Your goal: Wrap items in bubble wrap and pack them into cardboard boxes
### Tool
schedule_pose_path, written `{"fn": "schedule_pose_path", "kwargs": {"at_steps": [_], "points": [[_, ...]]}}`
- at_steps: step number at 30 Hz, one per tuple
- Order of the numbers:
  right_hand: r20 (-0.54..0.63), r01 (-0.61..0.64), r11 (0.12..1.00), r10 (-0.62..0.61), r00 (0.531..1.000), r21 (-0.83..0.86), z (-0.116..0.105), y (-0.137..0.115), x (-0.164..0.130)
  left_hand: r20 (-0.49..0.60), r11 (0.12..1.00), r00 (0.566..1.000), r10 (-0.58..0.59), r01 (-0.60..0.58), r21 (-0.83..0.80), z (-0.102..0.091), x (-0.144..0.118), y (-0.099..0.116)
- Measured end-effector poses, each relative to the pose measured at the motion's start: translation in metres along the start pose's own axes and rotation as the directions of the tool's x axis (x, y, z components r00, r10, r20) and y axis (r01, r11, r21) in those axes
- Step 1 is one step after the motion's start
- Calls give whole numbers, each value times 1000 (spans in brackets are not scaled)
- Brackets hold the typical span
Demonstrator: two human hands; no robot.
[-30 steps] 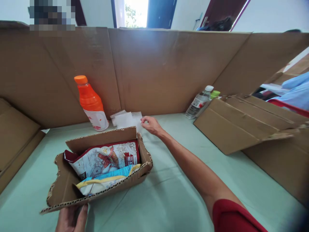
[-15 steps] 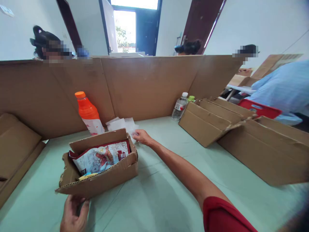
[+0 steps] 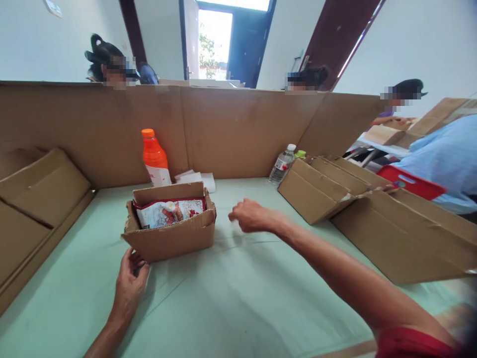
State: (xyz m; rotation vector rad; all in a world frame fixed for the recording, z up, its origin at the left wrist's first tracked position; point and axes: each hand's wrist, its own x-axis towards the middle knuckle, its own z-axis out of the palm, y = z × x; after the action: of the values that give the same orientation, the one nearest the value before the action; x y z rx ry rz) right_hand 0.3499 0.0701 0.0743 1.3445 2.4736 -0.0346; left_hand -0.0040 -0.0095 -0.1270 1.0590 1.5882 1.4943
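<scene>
Small cardboard box (image 3: 172,237) sits mid-surface (image 3: 238,298). Left hand (image 3: 129,278) at its 7 o'clock corner, fingers curled against it. Right hand (image 3: 251,216) at 3 o'clock, loosely closed, contents unclear.

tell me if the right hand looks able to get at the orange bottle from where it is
Probably yes. The right hand hangs over bare table right of the small box, and the orange bottle stands upright behind that box against the cardboard wall. A reach over or around the box's back corner looks free.
</scene>
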Motion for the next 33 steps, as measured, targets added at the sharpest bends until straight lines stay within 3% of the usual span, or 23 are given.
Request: {"fn": "schedule_pose_path", "kwargs": {"at_steps": [3,8,11,13,16,18,20,22,26,29,33], "points": [[-80,145,951,-128,989,271,27,-8,-9,85,996,996,21,-28,81,-10,-2,10],[-274,107,764,94,957,636,60,-9,5,180,997,984,-6,-8,79,-9,6,32],[-325,195,652,84,942,733,84,-32,25,206,998,977,-53,47,34,1,9,39],[-368,210,613,142,919,761,100,-54,28,175,997,981,-80,76,32,4,-2,36],[-413,199,607,234,880,769,114,-88,13,45,990,991,-127,124,65,-6,-39,27],[-406,206,593,225,886,778,112,-107,4,-58,974,980,-188,194,116,-20,-64,25],[-393,212,573,211,895,792,106,-120,8,-117,949,963,-241,259,179,-33,-71,27],[-389,206,569,221,895,796,100,-125,23,-116,941,965,-237,258,218,-37,-57,32],[-394,200,591,219,893,782,100,-110,45,-27,972,994,-106,109,206,-22,-9,39],[-419,232,681,121,900,694,113,-88,15,-20,987,999,-34,37,154,-21,-1,41],[-356,183,802,39,934,569,143,-73,-65,-72,978,997,1,14,209,-45,-44,36]]}}
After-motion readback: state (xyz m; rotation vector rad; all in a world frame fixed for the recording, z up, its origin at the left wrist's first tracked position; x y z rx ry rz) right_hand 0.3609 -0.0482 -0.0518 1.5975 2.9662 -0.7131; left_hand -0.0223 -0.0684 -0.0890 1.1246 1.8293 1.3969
